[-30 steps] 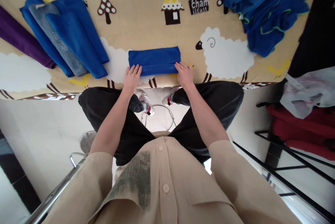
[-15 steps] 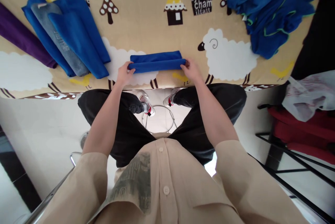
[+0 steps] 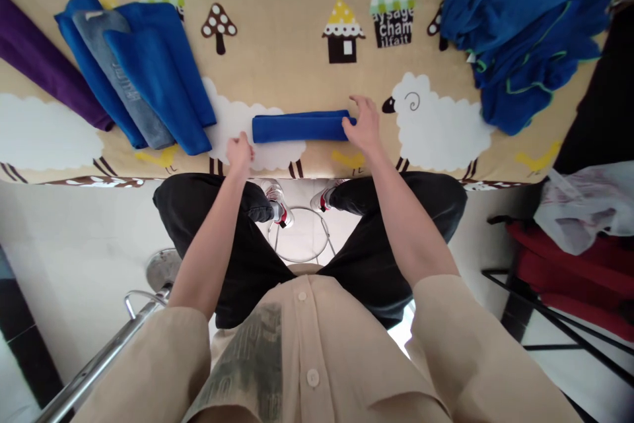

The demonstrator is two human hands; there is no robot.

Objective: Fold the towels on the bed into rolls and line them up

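Note:
A blue cloth [image 3: 300, 128], folded into a long narrow strip, lies flat near the table's front edge. My left hand [image 3: 241, 151] is just off the strip's left end, its fingers curled in and nothing visible in them. At the other end is my right hand [image 3: 365, 125], with the thumb against the cloth and the fingers spread apart beyond its back edge. To the left lie folded blue cloths [image 3: 158, 73] with a grey-blue folded cloth [image 3: 111, 66] among them. Beside these is a purple folded cloth [image 3: 54, 66].
A loose heap of blue cloths [image 3: 525, 33] with green edging sits at the back right. The table wears a patterned tablecloth [image 3: 287, 33]. Beyond the table's right end are a white plastic bag [image 3: 584, 202] and a red bag [image 3: 564, 278]. A metal stool [image 3: 302, 258] stands below.
The strip's upper flap has been folded over, making it narrower. My left hand has let go and drawn slightly down; my right hand's fingers have spread. The view has shifted slightly.

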